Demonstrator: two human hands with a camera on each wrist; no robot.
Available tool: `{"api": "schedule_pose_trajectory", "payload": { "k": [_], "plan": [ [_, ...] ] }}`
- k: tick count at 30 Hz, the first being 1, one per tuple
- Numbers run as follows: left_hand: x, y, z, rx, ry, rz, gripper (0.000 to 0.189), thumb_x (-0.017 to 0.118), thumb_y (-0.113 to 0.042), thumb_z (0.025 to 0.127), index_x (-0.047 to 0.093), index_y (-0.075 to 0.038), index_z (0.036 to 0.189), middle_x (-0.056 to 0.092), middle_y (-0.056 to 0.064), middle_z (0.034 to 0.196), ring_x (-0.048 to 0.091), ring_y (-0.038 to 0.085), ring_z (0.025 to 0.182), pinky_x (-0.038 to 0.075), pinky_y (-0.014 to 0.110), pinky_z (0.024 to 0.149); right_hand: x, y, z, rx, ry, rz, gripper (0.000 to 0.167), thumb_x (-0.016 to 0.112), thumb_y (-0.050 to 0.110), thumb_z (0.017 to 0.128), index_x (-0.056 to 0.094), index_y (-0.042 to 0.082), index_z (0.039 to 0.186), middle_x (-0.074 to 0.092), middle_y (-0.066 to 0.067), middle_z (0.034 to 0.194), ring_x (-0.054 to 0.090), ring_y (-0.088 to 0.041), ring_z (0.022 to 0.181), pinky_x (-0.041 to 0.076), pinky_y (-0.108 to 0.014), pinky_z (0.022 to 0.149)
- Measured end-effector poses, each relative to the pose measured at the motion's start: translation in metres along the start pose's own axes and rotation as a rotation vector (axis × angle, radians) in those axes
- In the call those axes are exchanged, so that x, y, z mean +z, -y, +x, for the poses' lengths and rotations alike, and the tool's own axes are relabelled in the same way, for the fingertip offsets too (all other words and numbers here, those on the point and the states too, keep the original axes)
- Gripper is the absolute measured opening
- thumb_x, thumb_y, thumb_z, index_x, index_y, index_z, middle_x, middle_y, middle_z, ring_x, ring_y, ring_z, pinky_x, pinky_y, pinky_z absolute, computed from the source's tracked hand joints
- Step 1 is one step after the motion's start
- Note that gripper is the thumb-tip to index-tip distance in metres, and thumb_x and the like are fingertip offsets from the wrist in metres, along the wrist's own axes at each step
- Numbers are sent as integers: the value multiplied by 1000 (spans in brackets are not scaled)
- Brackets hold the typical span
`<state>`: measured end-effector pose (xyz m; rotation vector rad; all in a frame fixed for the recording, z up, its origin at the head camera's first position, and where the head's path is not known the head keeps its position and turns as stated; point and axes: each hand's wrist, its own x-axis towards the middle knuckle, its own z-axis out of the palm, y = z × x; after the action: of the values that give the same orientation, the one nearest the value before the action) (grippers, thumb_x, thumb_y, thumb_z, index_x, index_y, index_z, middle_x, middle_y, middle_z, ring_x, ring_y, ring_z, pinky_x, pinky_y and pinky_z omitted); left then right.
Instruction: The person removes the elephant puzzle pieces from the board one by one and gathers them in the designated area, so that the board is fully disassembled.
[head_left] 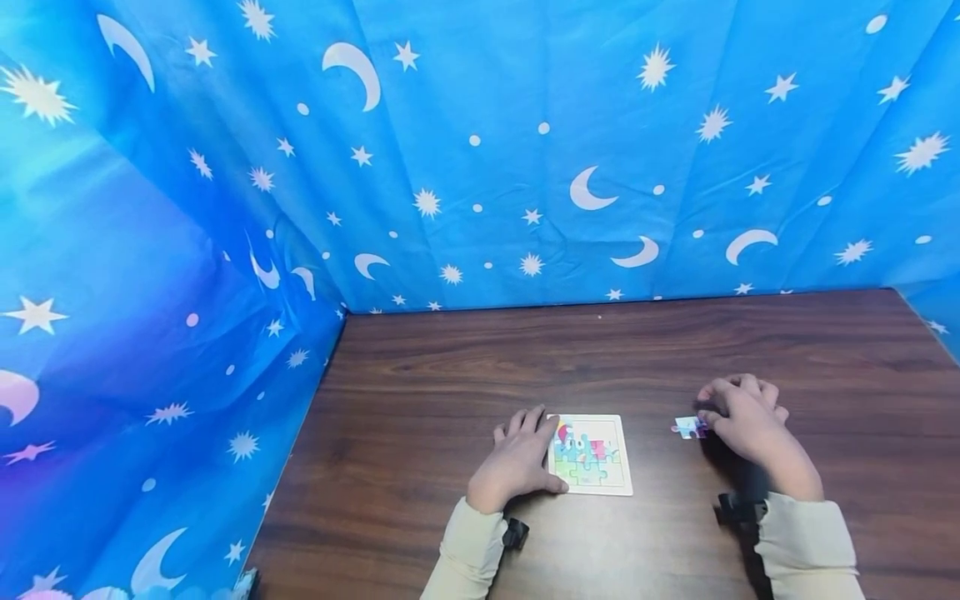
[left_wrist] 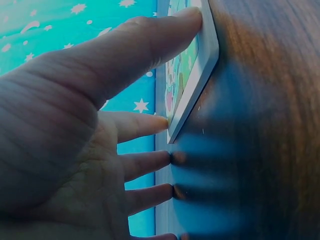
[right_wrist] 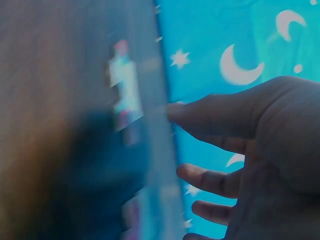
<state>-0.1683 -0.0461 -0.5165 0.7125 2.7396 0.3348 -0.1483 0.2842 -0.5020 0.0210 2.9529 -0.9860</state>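
Note:
A small square jigsaw board [head_left: 626,477] with a pale frame lies flat on the table, partly filled with colourful pieces. My left hand [head_left: 516,462] rests at its left side, fingers spread. Its thumb [left_wrist: 165,37] and index fingertip touch the board's frame, and the other fingertips stand on the table beside it. To the right, my right hand [head_left: 752,423] hovers over loose jigsaw pieces [head_left: 687,427], fingers loosely bent and nothing between them. In the right wrist view a blurred pale-blue and pink jigsaw piece [right_wrist: 129,90] lies apart from the thumb, with another piece [right_wrist: 134,217] lower down.
The dark wood-grain table [head_left: 450,358] meets a blue cloth backdrop [head_left: 510,167] with moons and stars at the back and left. Black straps with small mounts [head_left: 516,533] sit under both wrists by the cream sleeves [head_left: 808,537].

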Motion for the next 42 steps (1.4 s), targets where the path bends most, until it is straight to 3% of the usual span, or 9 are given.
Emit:
{"api": "schedule_pose_trajectory", "payload": {
  "k": [10, 18, 28, 36, 42],
  "plan": [
    [-8, 5, 4, 25, 13, -50, 94, 85, -41, 80, 39, -13, 157, 36, 6, 160, 32, 28, 146, 31, 58, 109, -10, 29, -7, -75, -71, -6, 27, 65, 13, 96, 61, -5, 116, 37, -40, 126, 16, -69, 122, 18, -78, 81],
    [-11, 8, 0, 18, 54, -37, 82, 79, -44, 86, 45, -15, 154, 42, 1, 157, 32, 26, 147, 31, 56, 111, 4, 61, -5, -158, -43, -26, 23, 70, 16, 94, 70, -2, 109, 45, -38, 126, 23, -68, 121, 19, -77, 79],
    [-11, 6, -2, 4, 40, 31, 74, 76, -42, 89, 49, -13, 152, 42, -1, 157, 34, 27, 146, 35, 57, 109, 45, 107, 8, -209, -3, -73, 8, 76, 13, 86, 76, 8, 93, 55, -30, 123, 32, -60, 123, 22, -78, 88],
    [-11, 4, -1, -17, 23, 54, 70, 75, -41, 89, 52, -13, 149, 45, -2, 155, 36, 25, 145, 38, 58, 107, 79, 116, 14, -239, 27, -100, 4, 80, 11, 84, 77, 13, 87, 58, -26, 117, 37, -57, 120, 21, -77, 91],
    [-13, 4, -2, -4, 24, 77, 67, 73, -42, 91, 52, -14, 149, 45, -2, 154, 37, 25, 144, 39, 56, 106, 92, 120, 17, -259, 57, -124, 9, 82, 10, 81, 76, 16, 82, 60, -23, 117, 38, -57, 120, 19, -79, 94]
  ]
}}
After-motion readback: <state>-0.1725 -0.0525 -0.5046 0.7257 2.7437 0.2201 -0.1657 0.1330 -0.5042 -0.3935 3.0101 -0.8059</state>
